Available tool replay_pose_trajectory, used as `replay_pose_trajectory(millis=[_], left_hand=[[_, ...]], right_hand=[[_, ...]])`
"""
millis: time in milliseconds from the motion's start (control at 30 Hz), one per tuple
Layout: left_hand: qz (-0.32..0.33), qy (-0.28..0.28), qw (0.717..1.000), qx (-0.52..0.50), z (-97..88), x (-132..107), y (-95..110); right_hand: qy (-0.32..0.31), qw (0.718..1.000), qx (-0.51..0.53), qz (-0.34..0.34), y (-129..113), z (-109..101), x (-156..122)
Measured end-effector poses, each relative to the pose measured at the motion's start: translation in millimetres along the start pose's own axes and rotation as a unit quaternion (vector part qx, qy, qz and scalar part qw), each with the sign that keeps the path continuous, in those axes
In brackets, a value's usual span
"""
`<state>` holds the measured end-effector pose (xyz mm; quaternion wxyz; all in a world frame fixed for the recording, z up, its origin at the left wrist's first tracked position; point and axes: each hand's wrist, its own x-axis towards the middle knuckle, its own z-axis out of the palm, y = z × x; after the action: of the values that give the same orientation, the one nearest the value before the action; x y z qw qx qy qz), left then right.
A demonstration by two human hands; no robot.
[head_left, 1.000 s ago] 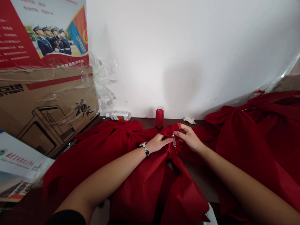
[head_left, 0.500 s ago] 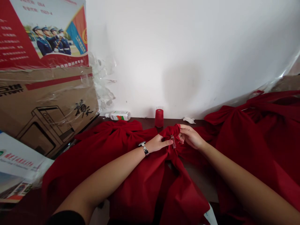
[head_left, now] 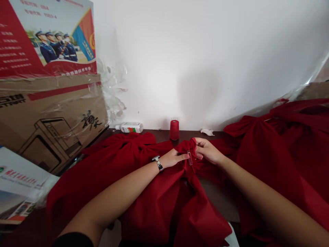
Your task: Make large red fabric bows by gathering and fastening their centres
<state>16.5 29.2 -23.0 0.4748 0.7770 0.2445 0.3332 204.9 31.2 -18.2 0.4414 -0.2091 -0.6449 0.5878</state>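
Matt red cloth, bright metal, brown card under shiny film.

The red cloth (head_left: 156, 199) looks soft, matt and finely woven, with deep creases; the metal clip (head_left: 190, 158) on it shines like polished steel, as does the link bracelet (head_left: 158, 164). The bench (head_left: 161, 136) is dark wood with a low sheen. The cardboard box (head_left: 51, 116) is plain brown card under glossy clear plastic film (head_left: 111, 91), and the poster (head_left: 46, 44) above it is smooth coated paper. The thread cone (head_left: 174, 130) is matt red, the bottle (head_left: 130, 127) smooth white plastic, the wall (head_left: 205, 61) flat matt paint.
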Motion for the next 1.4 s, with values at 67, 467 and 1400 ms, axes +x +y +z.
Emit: replay_pose_trajectory(millis=[67, 467, 1400], left_hand=[[-0.002, -0.001, 1.0, 0.007, -0.3, 0, -1], [0.017, -0.006, 1.0, 0.006, 1.2, 1, -7], [0.014, -0.006, 1.0, 0.027, -0.8, 0, -12]], right_hand=[[0.006, 1.0, 0.013, 0.004, 1, 0, 0], [0.018, 0.998, 0.042, 0.04, 3, -1, 3], [0.004, 0.993, 0.102, 0.059, 4, 1, 3]])
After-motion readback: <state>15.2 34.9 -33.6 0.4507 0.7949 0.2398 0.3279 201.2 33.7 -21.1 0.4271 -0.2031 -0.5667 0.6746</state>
